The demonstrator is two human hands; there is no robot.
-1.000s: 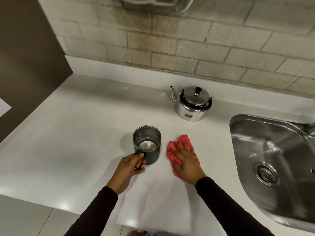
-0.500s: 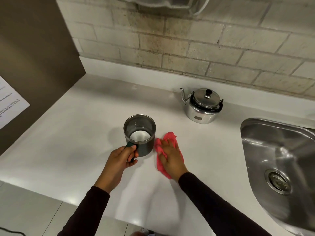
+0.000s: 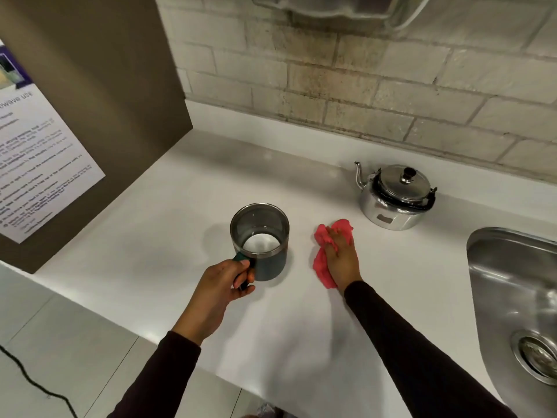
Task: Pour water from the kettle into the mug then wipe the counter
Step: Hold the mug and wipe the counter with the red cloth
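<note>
A dark green mug (image 3: 271,260) with a steel rim and water inside is held by its handle in my left hand (image 3: 224,285), just above or on the white counter (image 3: 168,224). My right hand (image 3: 342,257) lies flat on a pink cloth (image 3: 322,251), pressing it to the counter to the right of the mug. A shiny steel kettle (image 3: 394,200) with a black knob and handle stands upright behind the cloth, near the wall, its spout pointing left.
A steel sink (image 3: 512,297) with a drain is set into the counter at the right. A brown panel (image 3: 90,86) with a printed notice bounds the counter on the left. The tiled wall runs along the back. A black cable (image 3: 36,384) lies on the floor.
My right hand and the pink cloth have slid away from the mug to the right, toward the kettle. My left hand keeps the mug by its handle. The view has shifted left.
</note>
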